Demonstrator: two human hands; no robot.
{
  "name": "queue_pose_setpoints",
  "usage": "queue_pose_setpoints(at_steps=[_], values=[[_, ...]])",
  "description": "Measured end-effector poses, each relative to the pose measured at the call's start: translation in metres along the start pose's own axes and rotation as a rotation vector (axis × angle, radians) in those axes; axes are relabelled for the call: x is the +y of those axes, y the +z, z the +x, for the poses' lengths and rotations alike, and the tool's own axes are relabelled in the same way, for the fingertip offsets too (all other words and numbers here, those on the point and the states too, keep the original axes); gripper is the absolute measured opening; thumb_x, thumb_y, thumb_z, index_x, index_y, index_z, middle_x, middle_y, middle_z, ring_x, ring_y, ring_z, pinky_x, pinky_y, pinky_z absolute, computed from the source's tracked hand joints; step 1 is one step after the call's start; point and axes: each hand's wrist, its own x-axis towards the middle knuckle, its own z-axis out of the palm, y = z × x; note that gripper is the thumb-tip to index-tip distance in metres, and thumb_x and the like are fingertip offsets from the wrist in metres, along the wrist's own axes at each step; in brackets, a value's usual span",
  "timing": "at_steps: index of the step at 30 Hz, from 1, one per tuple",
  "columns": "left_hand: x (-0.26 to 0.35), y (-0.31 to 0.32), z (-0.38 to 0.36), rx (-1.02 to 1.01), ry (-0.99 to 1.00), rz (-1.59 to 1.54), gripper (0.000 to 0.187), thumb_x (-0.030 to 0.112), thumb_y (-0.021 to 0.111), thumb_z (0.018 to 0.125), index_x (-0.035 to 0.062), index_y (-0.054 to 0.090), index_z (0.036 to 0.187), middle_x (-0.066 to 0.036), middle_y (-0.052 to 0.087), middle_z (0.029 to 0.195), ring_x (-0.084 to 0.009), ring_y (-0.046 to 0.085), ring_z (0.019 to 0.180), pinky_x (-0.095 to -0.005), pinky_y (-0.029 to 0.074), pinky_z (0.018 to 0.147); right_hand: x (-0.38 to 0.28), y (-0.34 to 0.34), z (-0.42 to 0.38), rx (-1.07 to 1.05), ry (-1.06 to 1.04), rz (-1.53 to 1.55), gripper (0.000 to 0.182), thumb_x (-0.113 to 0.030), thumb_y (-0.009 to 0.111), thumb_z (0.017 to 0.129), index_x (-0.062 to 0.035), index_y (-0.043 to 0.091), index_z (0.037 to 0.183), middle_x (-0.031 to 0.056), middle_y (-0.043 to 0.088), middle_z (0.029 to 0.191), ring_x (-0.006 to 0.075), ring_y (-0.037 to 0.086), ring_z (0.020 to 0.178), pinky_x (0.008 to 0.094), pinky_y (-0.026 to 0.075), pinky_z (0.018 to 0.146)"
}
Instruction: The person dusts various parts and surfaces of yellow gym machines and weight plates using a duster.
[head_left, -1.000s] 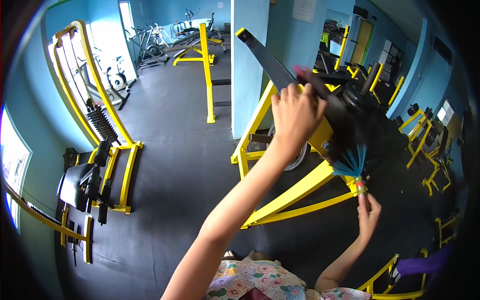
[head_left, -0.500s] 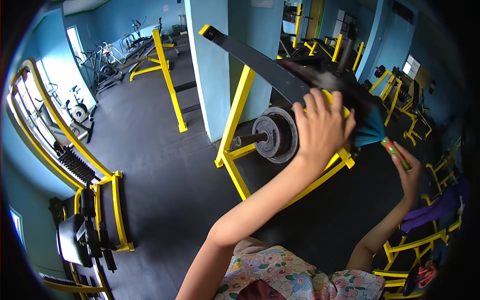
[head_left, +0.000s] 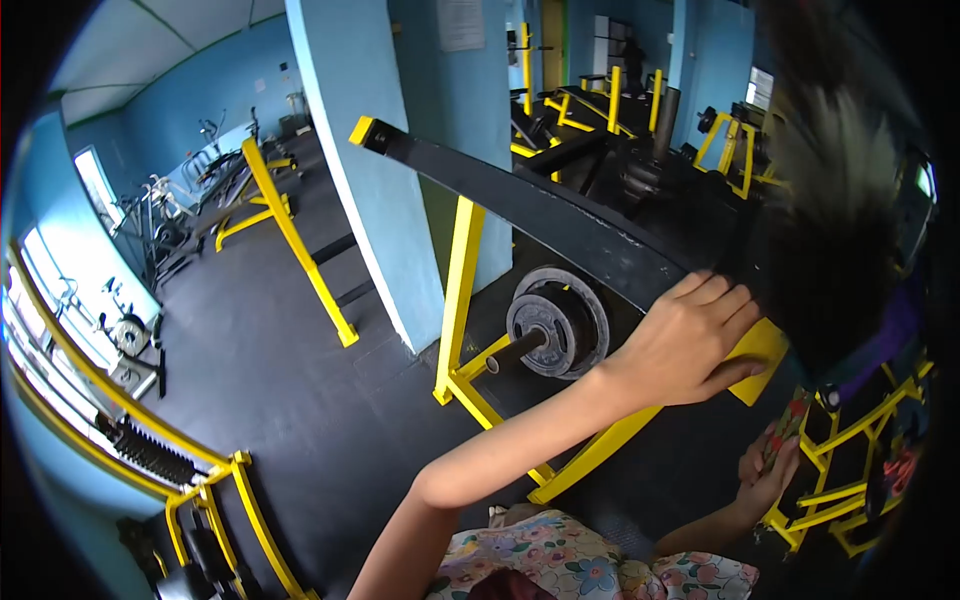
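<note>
Two hands: left hand (head_left: 690,345) fingers flat, apart on black arm (head_left: 520,205); right hand (head_left: 768,470) fingers clamped on duster handle (head_left: 790,425).

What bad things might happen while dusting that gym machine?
The feather duster sweeps close to the camera, so dust might reach the eyes. The left hand rests on the black bar above the weight plate; if the bar shifted, fingers might get pinched. The right hand grips only the handle's end, so it may slip.

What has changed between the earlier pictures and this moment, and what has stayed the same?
The feather duster swung from pointing down to pointing up, its head now blurred at upper right. The right hand keeps its grip on the handle. The left hand stays resting on the black and yellow machine arm.
</note>
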Motion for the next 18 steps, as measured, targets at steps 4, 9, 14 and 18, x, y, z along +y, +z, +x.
queue_pose_setpoints(at_steps=[4, 9, 14, 18], values=[[-0.027, -0.011, -0.015, -0.020, -0.052, -0.246, 0.045, 0.034, 0.061, 0.073, -0.0018, 0.053, 0.100, -0.013, 0.053, 0.096, -0.0272, 0.052, 0.087, -0.0367, 0.037, 0.082, -0.003, 0.037, -0.021, -0.063, 0.076, 0.127, 0.045, -0.043, 0.033, 0.091, -0.0004, 0.045, 0.094, 0.0002, 0.035, 0.050, 0.0040, 0.022, 0.034, 0.0173, 0.015, 0.031], [-0.122, -0.046, -0.073, 0.204, -0.271, 0.053, 0.033, 0.022, 0.061, 0.073, 0.0035, 0.056, 0.100, -0.013, 0.056, 0.105, -0.0296, 0.050, 0.103, -0.0390, 0.036, 0.087, 0.039, 0.052, -0.076, 0.129, 0.011, 0.090, 0.046, -0.046, 0.034, 0.090, -0.0011, 0.045, 0.093, 0.0025, 0.041, 0.058, 0.0054, 0.029, 0.037, 0.0172, 0.019, 0.032], [-0.265, -0.118, -0.132, 0.499, -0.448, 0.519, 0.026, 0.017, 0.058, 0.078, 0.0066, 0.055, 0.101, -0.012, 0.051, 0.112, -0.0312, 0.047, 0.106, -0.0399, 0.035, 0.088, 0.072, 0.108, -0.156, 0.282, -0.003, 0.056, 0.050, -0.053, 0.039, 0.085, -0.0038, 0.042, 0.092, 0.0001, 0.035, 0.053, 0.0044, 0.025, 0.037, 0.0177, 0.017, 0.031], [-0.361, -0.208, -0.150, 0.475, -0.524, 0.736, 0.036, 0.029, 0.057, 0.080, 0.0100, 0.052, 0.110, -0.016, 0.046, 0.117, -0.0324, 0.045, 0.107, -0.0423, 0.035, 0.088, 0.105, 0.158, -0.202, 0.299, 0.010, -0.132, 0.055, -0.054, 0.041, 0.084, -0.0013, 0.044, 0.097, 0.0029, 0.043, 0.062, 0.0065, 0.033, 0.039, 0.0178, 0.023, 0.033]])
